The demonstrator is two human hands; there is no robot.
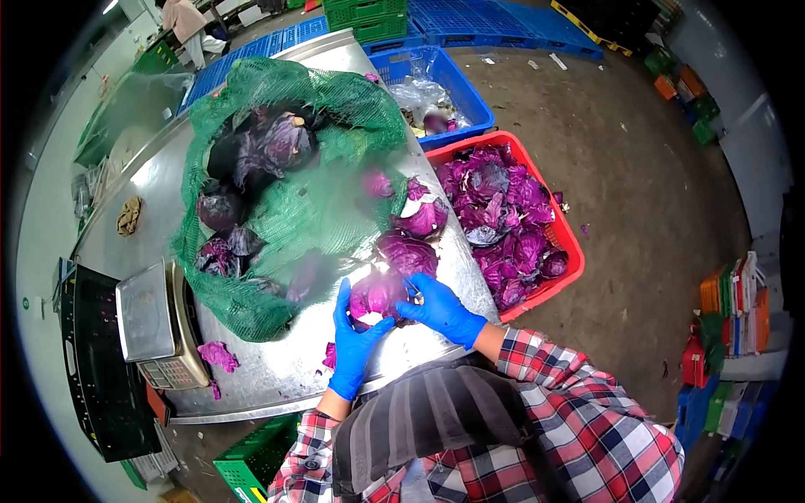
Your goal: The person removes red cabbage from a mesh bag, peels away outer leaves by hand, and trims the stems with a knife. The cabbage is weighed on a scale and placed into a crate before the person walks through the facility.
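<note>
A red cabbage (377, 293) sits near the front edge of the metal table, between my two blue-gloved hands. My left hand (356, 344) cups its left and near side, thumb against the front. On the other side, the fingers of my right hand (443, 310) grip the cabbage's right edge. Another red cabbage (407, 254) lies just beyond, and a further trimmed cabbage (422, 220) is behind that one. To the left spreads an opened green mesh sack (327, 214) with several dark, untrimmed cabbages (281, 142) on it.
A red crate (570, 251) full of cabbage leaves stands right of the table, with a blue crate (453, 67) holding plastic and scraps behind it. A scale (159, 323) and loose purple leaves (218, 356) are at left. A green crate (256, 461) is below the table's front edge.
</note>
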